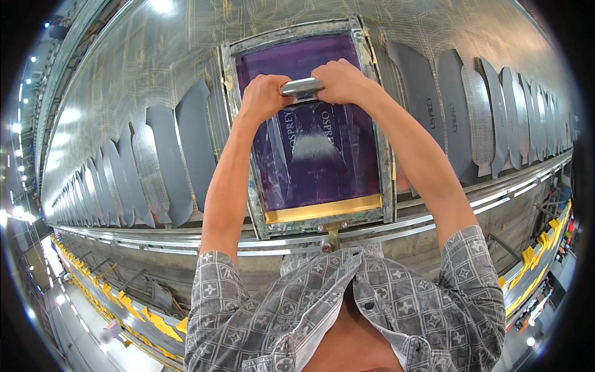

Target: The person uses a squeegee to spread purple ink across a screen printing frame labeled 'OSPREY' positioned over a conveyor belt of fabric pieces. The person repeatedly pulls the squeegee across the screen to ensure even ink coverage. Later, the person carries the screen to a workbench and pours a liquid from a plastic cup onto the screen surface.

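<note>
My left hand point(264, 97) and my right hand point(343, 82) are closed round the two ends of a metal-handled squeegee point(301, 87). It stands across the far half of a printing screen, on purple mesh point(353, 180) with pale lettering. My fingers wrap over its top, and the blade's lower edge is partly hidden. A worn metal frame point(385, 167) surrounds the mesh, with a yellow strip point(322, 209) along its near end. Between the squeegee and that strip lies a pale grey patch point(315, 147); whether it is ink or reflected light I cannot tell.
Flat grey cut pieces point(193, 124) lie in a row on the long table point(155, 56) to the left. More grey pieces point(414, 84) continue on the right, some printed. A metal rail point(427, 217) runs along the near edge. Yellow pieces point(539, 248) hang beyond, at lower right.
</note>
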### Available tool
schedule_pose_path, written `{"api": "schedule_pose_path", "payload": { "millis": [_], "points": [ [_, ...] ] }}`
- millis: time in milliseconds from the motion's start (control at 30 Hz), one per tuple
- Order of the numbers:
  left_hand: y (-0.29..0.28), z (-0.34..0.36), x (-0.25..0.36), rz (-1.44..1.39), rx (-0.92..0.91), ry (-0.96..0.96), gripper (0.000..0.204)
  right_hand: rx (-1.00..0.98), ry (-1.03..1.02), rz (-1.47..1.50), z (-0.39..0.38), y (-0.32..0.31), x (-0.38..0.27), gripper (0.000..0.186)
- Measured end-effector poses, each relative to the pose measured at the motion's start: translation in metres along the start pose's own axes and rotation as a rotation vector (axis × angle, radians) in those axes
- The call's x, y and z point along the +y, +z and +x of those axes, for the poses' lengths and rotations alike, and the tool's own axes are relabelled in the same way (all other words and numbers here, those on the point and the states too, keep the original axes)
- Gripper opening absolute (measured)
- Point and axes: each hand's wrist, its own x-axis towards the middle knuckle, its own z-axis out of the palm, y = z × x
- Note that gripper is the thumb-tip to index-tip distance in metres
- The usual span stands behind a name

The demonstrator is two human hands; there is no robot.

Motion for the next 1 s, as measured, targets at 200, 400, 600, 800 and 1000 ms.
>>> {"api": "schedule_pose_path", "payload": {
  "millis": [200, 400, 600, 800, 1000],
  "points": [
    [0.037, -0.055, 0.007, 0.037, 0.169, 0.097, 0.018, 0.06, -0.041, -0.058, -0.036, 0.041, -0.016, 0.014],
    [0.094, -0.167, 0.043, -0.069, 0.214, 0.15, 0.019, 0.185, -0.216, 0.009, -0.155, 0.102, -0.054, 0.013],
    [0.068, -0.132, 0.035, -0.041, 0.221, 0.174, 0.019, 0.145, -0.15, -0.069, -0.122, 0.067, -0.047, 0.013],
    [0.014, -0.02, 0.001, 0.053, 0.148, 0.109, 0.018, 0.102, -0.09, -0.054, -0.016, 0.012, -0.004, 0.014],
    [0.008, 0.005, -0.006, 0.047, 0.073, 0.027, 0.018, 0.026, -0.035, 0.032, 0.012, 0.006, 0.005, 0.017]
  ]
}}
